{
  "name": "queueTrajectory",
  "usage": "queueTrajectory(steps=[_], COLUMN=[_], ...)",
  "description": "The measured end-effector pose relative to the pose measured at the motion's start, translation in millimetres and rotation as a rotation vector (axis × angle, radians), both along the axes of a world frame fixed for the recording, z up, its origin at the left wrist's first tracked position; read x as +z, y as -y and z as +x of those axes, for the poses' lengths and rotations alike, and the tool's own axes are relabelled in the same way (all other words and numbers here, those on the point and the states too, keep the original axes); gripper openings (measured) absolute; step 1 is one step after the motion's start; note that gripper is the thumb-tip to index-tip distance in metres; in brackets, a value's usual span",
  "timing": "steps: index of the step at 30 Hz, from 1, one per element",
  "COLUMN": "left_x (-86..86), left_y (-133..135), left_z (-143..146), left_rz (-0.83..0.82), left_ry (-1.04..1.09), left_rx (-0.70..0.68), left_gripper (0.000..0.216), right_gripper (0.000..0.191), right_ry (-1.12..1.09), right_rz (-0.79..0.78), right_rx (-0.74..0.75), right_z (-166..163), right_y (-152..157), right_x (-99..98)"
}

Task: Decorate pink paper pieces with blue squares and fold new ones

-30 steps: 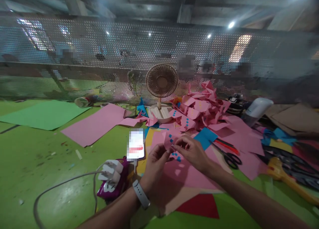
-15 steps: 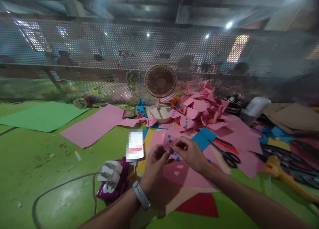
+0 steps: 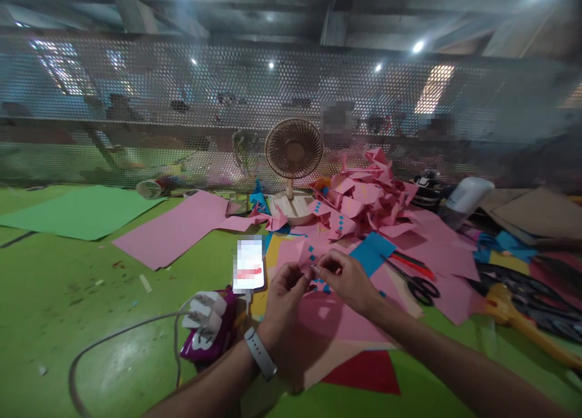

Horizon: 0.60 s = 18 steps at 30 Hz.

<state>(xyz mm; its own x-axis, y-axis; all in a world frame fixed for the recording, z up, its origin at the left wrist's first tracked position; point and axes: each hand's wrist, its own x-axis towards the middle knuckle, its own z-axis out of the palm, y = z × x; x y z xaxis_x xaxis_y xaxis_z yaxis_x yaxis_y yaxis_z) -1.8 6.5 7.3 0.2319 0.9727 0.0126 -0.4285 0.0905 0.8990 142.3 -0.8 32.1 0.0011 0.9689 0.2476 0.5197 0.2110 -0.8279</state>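
Note:
Over the pink sheets in the middle, my left hand [image 3: 287, 290], a pale band [image 3: 260, 352] on its wrist, has its fingers closed on a folded pink paper [image 3: 302, 252] with small blue squares on it. My right hand [image 3: 348, 279] meets it from the other side, thumb and finger pinched at the paper's near edge. Whatever sits in that pinch is too small to make out. Under both hands lies a pink sheet [image 3: 336, 321], with several small blue paper pieces [image 3: 324, 286] between the hands.
Behind stand a small fan [image 3: 294, 150] and a heap of folded pink paper [image 3: 364, 193]. To the left are a lit phone [image 3: 249, 263] and a purple power strip [image 3: 204, 345] with a cable. Scissors [image 3: 421, 289], a blue sheet [image 3: 373, 253] and a yellow-handled tool [image 3: 504, 303] lie right.
The view has shifted very slightly, so the phone and power strip sit a little further right. Both hands keep nearly the same pose at the folded pink paper.

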Motion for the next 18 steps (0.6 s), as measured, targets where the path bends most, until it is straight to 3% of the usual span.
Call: queueTrajectory(steps=[18], left_x=[-1.8], left_y=[-1.6], left_z=[1.1], left_rz=[0.022], left_ry=[-0.031], left_rx=[0.006], left_gripper=[0.026], right_gripper=[0.011], right_ry=[-0.06], right_rz=[-0.003], right_rx=[0.018], right_z=[2.9], right_y=[2.8], right_x=[-3.5])
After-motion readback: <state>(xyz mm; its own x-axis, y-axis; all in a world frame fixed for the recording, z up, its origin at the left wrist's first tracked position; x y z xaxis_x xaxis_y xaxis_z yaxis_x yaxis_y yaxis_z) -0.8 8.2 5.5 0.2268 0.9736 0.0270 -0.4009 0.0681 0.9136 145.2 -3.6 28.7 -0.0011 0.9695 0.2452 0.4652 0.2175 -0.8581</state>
